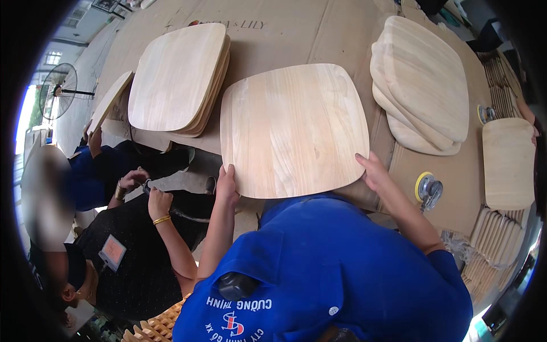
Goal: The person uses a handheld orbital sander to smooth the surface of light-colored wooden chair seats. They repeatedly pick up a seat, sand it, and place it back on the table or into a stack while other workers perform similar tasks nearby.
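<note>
A pale wooden panel (293,131), square with rounded corners, is held flat in front of my chest, its near edge close to my blue shirt. My left hand (228,185) grips its near left corner, thumb on the upper face. At the right edge, my right hand (373,171) clasps it the same way, fingers hidden beneath. Whether the panel rests on the cardboard-covered table (279,43) or is slightly raised, I cannot tell. A round power sander (428,191) with a yellow-rimmed pad lies to the right of my right hand.
Similar panels form a left stack (176,77) and an uneven right stack (427,80). Two co-workers stand at left, one in black (142,251); another panel (111,101) is held there. At far right are a second sander (485,114), a held panel (509,162) and stacked wooden pieces (493,242).
</note>
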{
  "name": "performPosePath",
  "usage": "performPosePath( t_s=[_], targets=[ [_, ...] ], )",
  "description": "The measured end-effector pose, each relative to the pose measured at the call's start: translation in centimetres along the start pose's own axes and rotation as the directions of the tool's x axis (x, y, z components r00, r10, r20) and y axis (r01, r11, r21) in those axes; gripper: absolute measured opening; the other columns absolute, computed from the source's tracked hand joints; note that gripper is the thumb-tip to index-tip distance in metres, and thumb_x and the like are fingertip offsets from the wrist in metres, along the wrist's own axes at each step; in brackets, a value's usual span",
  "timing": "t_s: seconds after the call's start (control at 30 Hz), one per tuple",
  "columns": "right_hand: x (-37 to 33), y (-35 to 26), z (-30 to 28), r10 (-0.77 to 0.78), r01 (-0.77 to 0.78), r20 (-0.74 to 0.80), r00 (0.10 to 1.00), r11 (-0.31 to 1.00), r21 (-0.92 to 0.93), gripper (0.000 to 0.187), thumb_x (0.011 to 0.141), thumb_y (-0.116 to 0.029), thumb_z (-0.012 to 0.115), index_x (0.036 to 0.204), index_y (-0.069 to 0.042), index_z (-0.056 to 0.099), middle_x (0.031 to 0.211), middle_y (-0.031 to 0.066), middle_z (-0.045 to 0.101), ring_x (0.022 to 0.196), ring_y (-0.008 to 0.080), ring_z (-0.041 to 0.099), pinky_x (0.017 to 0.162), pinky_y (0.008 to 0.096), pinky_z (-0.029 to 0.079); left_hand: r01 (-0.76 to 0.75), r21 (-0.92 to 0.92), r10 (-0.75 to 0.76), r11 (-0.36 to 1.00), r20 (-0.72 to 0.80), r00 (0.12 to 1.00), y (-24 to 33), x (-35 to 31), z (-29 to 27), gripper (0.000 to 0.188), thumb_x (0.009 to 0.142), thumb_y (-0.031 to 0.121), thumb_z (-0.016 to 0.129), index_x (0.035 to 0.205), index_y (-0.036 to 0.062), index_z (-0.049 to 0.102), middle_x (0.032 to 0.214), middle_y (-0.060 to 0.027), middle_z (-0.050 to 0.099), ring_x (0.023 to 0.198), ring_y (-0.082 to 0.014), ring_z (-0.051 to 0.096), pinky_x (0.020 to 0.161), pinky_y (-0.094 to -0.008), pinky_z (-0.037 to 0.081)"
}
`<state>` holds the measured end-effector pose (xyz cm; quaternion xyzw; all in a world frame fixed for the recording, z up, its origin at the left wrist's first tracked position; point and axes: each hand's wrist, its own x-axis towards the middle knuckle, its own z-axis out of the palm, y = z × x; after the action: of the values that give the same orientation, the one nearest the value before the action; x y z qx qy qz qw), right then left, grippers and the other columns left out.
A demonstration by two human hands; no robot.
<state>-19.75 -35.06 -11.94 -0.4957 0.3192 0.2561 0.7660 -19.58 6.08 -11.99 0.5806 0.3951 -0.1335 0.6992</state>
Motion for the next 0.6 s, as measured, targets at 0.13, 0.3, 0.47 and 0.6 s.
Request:
performPosePath(
  t_s=[0.13,0.3,0.47,0.6],
  targets=[
    [2.7,5.1,-2.8,-0.057,0.044,-0.055,0.997,0.976,-0.214,0.042,0.096,-0.021,0.055,0.131,-0.003,0.04,0.122,0.0147,0.056,0.107,0.0252,0.059,0.085,0.0412,0.051,-0.124,0.473,0.172,0.872,-0.059,0.983,-5.6,1.6,-0.1,0.063,0.093,0.02,0.058,0.145,0.002,0.028,0.138,-0.0241,0.042,0.126,-0.0341,0.045,0.102,-0.0417,0.039],
    [3.5,5.3,-5.7,0.098,-0.197,-0.179,0.979,0.683,-0.704,0.024,0.095,-0.024,0.057,0.108,-0.004,0.053,0.089,0.0126,0.066,0.081,0.0252,0.064,0.069,0.0394,0.051,-0.195,0.974,0.404,0.118,0.133,0.905,-9.0,1.3,5.0,0.084,0.085,0.051,0.059,0.147,0.0022,0.029,0.154,-0.0302,0.011,0.139,-0.055,0.011,0.108,-0.0678,0.014],
    [1.6,3.6,-7.6,-0.305,0.172,0.082,0.949,0.28,-0.944,0.016,0.091,-0.018,0.061,0.088,-0.003,0.058,0.07,0.0075,0.062,0.064,0.0174,0.059,0.06,0.0319,0.047,-0.608,0.768,0.424,-0.202,0.628,0.653,-9.4,1.8,13.1,0.079,0.09,0.055,0.05,0.151,0.0104,0.026,0.157,-0.0227,0.01,0.143,-0.0485,0.007,0.11,-0.0652,0.012],
    [0.6,3.6,-6.5,-0.346,0.187,0.062,0.936,0.341,-0.921,0.015,0.089,-0.018,0.063,0.089,-0.004,0.06,0.07,0.0098,0.062,0.065,0.0242,0.06,0.062,0.0369,0.047,-0.846,0.435,0.325,-0.309,0.884,0.336,-8.5,3.2,21.9,0.082,0.088,0.06,0.047,0.15,0.0093,0.028,0.157,-0.02,0.016,0.144,-0.0444,0.012,0.114,-0.057,0.015]
  ],
)
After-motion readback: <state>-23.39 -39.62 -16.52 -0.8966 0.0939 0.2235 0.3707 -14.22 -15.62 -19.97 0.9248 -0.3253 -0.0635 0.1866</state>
